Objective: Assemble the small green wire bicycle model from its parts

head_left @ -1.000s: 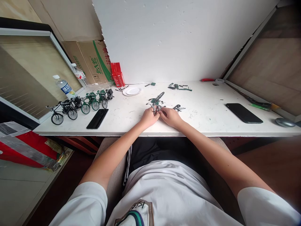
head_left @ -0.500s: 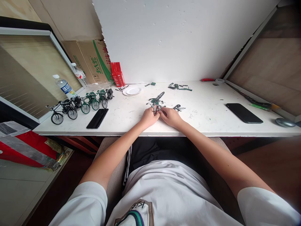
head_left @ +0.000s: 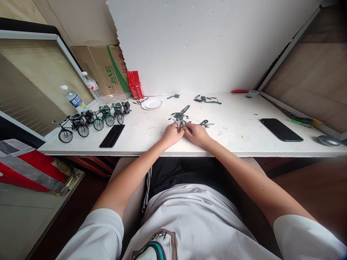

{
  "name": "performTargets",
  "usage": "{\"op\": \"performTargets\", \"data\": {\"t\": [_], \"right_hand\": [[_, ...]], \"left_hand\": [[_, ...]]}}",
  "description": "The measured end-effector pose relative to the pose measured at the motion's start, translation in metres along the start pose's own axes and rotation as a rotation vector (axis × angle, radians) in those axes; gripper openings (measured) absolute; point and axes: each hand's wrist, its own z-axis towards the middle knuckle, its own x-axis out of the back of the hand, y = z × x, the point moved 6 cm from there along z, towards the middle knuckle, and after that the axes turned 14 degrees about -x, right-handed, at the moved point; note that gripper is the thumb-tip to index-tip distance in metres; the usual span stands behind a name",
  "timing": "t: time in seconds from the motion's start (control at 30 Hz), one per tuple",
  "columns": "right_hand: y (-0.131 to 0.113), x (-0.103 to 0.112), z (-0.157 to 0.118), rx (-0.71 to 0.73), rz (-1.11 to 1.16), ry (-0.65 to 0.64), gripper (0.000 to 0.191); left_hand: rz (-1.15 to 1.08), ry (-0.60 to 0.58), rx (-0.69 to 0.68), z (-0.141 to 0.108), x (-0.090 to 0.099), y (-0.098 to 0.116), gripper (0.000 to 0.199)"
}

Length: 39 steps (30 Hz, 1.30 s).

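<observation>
A partly built model bicycle (head_left: 183, 111), with a dark wheel pointing up and away, is held between my two hands near the table's front edge. My left hand (head_left: 172, 134) is closed around its near left part. From the right, my right hand (head_left: 197, 133) pinches at the same model, its fingertips touching or almost touching those of the left. Fingers hide much of the frame. Small green and dark parts lie just behind it. Beside my right hand is a small cluster of dark and silvery parts (head_left: 205, 124).
Several finished model bicycles (head_left: 98, 123) stand at the left, near a black phone (head_left: 112, 136) and a bottle (head_left: 73, 99). White plates (head_left: 152, 104) and loose green parts (head_left: 214, 102) lie farther back. Another phone (head_left: 281, 130) and a grey mouse (head_left: 328, 141) are at the right.
</observation>
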Motion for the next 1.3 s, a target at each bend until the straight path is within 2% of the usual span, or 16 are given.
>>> {"op": "performTargets", "data": {"t": [1.3], "right_hand": [[-0.0018, 0.0008, -0.0008, -0.004, -0.018, -0.007, 0.031]], "left_hand": [[-0.026, -0.007, 0.058, -0.0011, 0.0025, 0.0025, 0.007]]}}
